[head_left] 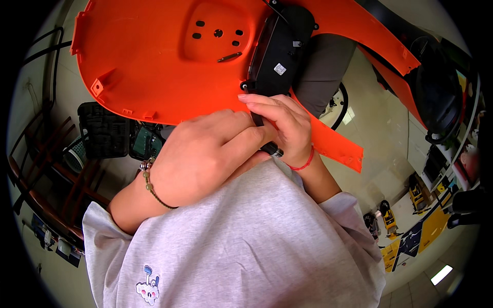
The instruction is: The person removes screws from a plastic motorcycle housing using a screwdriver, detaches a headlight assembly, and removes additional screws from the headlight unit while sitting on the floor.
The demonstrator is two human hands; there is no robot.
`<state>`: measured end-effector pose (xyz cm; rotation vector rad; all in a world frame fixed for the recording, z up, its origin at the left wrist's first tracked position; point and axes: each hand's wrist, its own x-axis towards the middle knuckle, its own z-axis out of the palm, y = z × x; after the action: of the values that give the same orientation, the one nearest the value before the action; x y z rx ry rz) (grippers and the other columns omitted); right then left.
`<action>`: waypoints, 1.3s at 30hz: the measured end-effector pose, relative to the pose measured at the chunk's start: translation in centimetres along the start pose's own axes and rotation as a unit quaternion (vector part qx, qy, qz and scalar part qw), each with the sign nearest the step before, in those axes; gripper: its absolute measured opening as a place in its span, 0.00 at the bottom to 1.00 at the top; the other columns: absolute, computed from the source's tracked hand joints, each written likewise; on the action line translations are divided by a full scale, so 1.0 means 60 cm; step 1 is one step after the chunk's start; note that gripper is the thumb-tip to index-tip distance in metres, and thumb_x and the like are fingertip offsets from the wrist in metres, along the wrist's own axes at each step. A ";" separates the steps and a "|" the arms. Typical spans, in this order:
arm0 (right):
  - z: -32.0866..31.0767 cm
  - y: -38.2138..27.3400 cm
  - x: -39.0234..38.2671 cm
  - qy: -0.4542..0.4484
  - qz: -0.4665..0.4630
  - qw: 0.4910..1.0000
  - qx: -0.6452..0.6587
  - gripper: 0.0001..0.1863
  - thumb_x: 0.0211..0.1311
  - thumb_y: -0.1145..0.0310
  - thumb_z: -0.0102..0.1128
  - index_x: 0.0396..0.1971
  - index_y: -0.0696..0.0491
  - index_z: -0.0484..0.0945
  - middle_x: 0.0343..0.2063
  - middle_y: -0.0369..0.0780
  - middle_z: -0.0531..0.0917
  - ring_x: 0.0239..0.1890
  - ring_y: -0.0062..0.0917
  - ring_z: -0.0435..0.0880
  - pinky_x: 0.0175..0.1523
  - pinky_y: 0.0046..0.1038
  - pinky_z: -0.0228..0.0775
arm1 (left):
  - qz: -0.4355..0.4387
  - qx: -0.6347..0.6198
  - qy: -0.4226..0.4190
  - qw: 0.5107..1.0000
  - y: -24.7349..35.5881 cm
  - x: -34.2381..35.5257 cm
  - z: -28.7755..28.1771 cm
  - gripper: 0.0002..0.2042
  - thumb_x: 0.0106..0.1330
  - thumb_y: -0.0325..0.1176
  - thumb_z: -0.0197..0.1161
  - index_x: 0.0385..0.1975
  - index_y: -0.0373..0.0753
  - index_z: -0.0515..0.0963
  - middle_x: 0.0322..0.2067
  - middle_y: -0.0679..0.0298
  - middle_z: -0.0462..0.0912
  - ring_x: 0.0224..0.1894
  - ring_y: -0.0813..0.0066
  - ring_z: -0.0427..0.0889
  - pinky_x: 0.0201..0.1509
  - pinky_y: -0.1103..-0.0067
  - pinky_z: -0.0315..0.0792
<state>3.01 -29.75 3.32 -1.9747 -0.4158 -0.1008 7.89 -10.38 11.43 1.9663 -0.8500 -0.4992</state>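
A dark-handled screwdriver is held between both my hands in front of my chest. Its thin shaft points away from me at a screw post on the near corner of a black housing, which carries a small white label. My left hand is closed, its fingers reaching over the handle. Around the upper handle and shaft my right hand is curled. The housing lies against a large orange plastic panel with a recess and several holes. A short dark metal bit rests on the panel. My hands hide much of the screwdriver.
An open black tool case lies low at the left, near a brown wooden chair frame. Another orange part extends right beside my right wrist. Black parts stand at the far right; several yellow-and-black items are below them.
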 end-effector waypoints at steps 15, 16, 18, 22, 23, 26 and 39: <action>-0.001 -0.025 0.009 0.056 0.074 0.996 -0.012 0.10 0.50 0.80 0.65 0.34 0.57 0.78 0.37 0.42 0.86 0.35 0.33 0.86 0.38 0.29 0.78 | -0.051 -0.040 0.077 0.995 0.002 0.003 0.032 0.17 0.53 0.29 0.71 0.43 0.33 0.79 0.21 0.64 0.75 0.19 0.72 0.75 0.22 0.78 0.68; -0.004 -0.022 0.009 0.041 0.067 0.997 -0.011 0.09 0.50 0.81 0.64 0.34 0.58 0.78 0.38 0.42 0.86 0.36 0.33 0.86 0.39 0.29 0.78 | -0.050 -0.024 0.073 0.996 -0.001 0.001 0.031 0.17 0.53 0.29 0.70 0.44 0.36 0.79 0.23 0.65 0.75 0.21 0.71 0.76 0.23 0.77 0.70; -0.010 -0.014 0.009 0.012 0.051 0.999 -0.008 0.09 0.50 0.82 0.62 0.33 0.58 0.79 0.39 0.41 0.86 0.37 0.33 0.86 0.41 0.29 0.78 | -0.046 0.007 0.062 0.997 -0.011 -0.002 0.031 0.18 0.54 0.29 0.67 0.47 0.41 0.79 0.27 0.67 0.75 0.27 0.70 0.78 0.25 0.75 0.72; -0.011 -0.025 0.006 -0.008 0.109 0.992 0.063 0.13 0.50 0.86 0.60 0.36 0.58 0.80 0.42 0.41 0.86 0.38 0.33 0.86 0.43 0.29 0.77 | -0.052 -0.133 0.041 0.989 -0.034 -0.003 0.036 0.24 0.49 0.18 0.65 0.50 0.42 0.82 0.29 0.62 0.74 0.30 0.70 0.76 0.34 0.76 0.73; -0.009 -0.029 0.008 0.009 0.123 0.990 0.066 0.14 0.49 0.86 0.60 0.38 0.58 0.80 0.41 0.42 0.85 0.39 0.33 0.85 0.43 0.29 0.77 | -0.055 -0.166 0.051 0.983 -0.037 -0.002 0.041 0.22 0.48 0.19 0.67 0.47 0.41 0.84 0.30 0.63 0.75 0.30 0.70 0.77 0.34 0.77 0.73; -0.002 -0.046 0.015 0.057 0.167 0.981 0.081 0.18 0.47 0.87 0.60 0.41 0.58 0.79 0.39 0.42 0.82 0.39 0.33 0.83 0.42 0.28 0.77 | -0.031 -0.146 0.107 0.983 -0.040 -0.004 0.060 0.22 0.46 0.20 0.69 0.45 0.41 0.84 0.30 0.62 0.76 0.30 0.70 0.78 0.34 0.77 0.73; -0.008 -0.018 0.008 -0.025 0.071 0.996 0.047 0.13 0.54 0.76 0.61 0.41 0.61 0.79 0.41 0.44 0.82 0.40 0.36 0.84 0.42 0.30 0.76 | 0.030 -0.079 0.104 0.991 -0.040 0.003 0.049 0.20 0.46 0.18 0.67 0.42 0.38 0.82 0.34 0.61 0.75 0.33 0.68 0.80 0.34 0.76 0.75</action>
<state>3.14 -29.66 4.60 -1.9101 -0.3069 0.0575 7.05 -11.38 7.89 1.8059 -0.7134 -0.3085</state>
